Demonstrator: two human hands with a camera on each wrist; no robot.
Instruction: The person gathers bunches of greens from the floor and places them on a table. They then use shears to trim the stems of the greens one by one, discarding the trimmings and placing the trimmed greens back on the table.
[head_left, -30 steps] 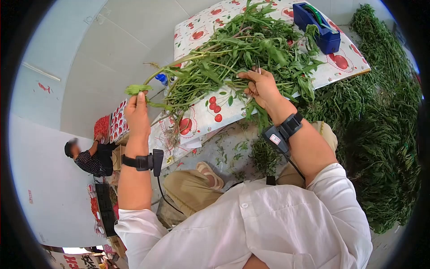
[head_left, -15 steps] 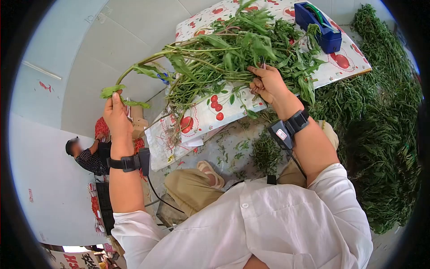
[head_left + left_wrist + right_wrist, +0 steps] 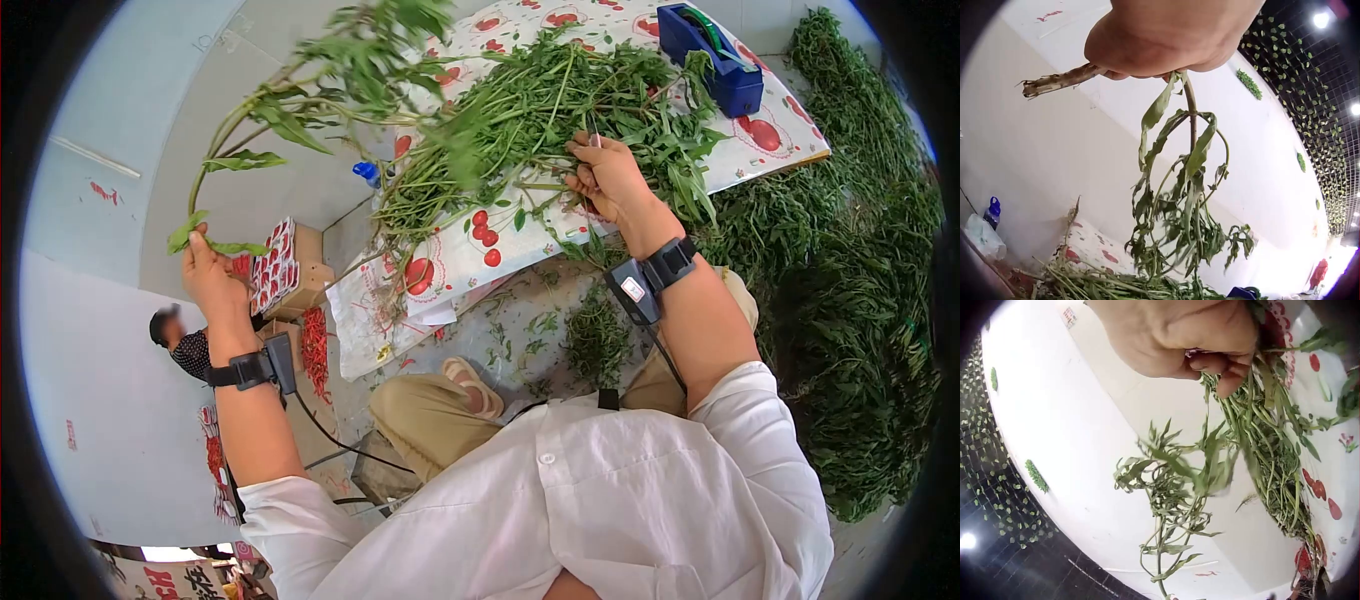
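Observation:
My left hand (image 3: 212, 278) is raised left of the table and grips a long leafy plant stem (image 3: 196, 190). Its leafy end arches up and over toward the table. In the left wrist view the bare brown stem butt (image 3: 1060, 82) sticks out of the fist, and wilted leaves (image 3: 1194, 162) hang below. A heap of cut leafy stems (image 3: 540, 105) lies on the table. At the heap's near side, my right hand (image 3: 615, 180) has curled fingers around a thin shiny tool (image 3: 594, 138), most of it hidden by the hand.
The table (image 3: 560, 235) wears a cherry-print cover. A blue tape dispenser (image 3: 712, 62) stands at its far right, and a blue-capped bottle (image 3: 366, 172) beyond its left edge. Greenery piles (image 3: 850, 330) cover the floor at right. At left are boxes (image 3: 300, 275) and a seated person (image 3: 185, 345).
My left hand has moved left and down, drawing the leafy stem out of the heap so its leaves now swing clear of the table. My right hand has shifted slightly right.

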